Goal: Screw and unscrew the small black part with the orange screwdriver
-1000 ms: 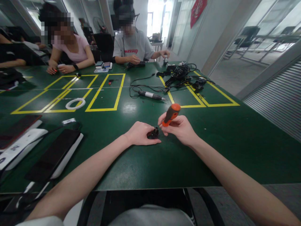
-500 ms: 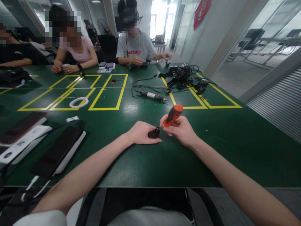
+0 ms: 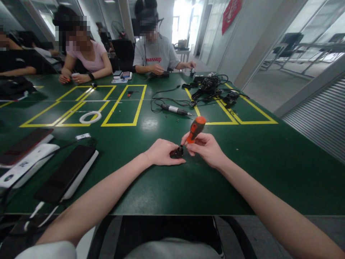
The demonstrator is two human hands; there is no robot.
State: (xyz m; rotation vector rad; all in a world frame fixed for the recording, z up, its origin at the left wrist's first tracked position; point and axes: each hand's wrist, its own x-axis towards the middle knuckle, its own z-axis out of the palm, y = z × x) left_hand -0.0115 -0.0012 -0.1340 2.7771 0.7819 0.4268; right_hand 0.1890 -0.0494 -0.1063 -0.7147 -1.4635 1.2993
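Note:
My left hand (image 3: 163,151) rests on the green table (image 3: 172,187), its fingers closed around a small black part (image 3: 178,152) whose kind I cannot make out. A short round piece sticks up from that part. Just to its right, my right hand (image 3: 206,149) grips an orange and dark grey screwdriver (image 3: 197,127) low on the handle. The handle leans up and slightly right. Its shaft is hidden by my fingers, so I cannot tell whether the tip touches the black part.
A pen-shaped electric screwdriver (image 3: 176,109) lies ahead with its cord. Tangled black cables (image 3: 211,86) are at the far right. A white ring (image 3: 90,117) lies left, near phones on power banks (image 3: 66,174). Two people sit opposite, one with a hand (image 3: 156,69) on a dark tool.
My right hand has shifted slightly left with the screwdriver, bringing it closer to the black part, and the handle stands a little more upright. My left hand has stayed in place.

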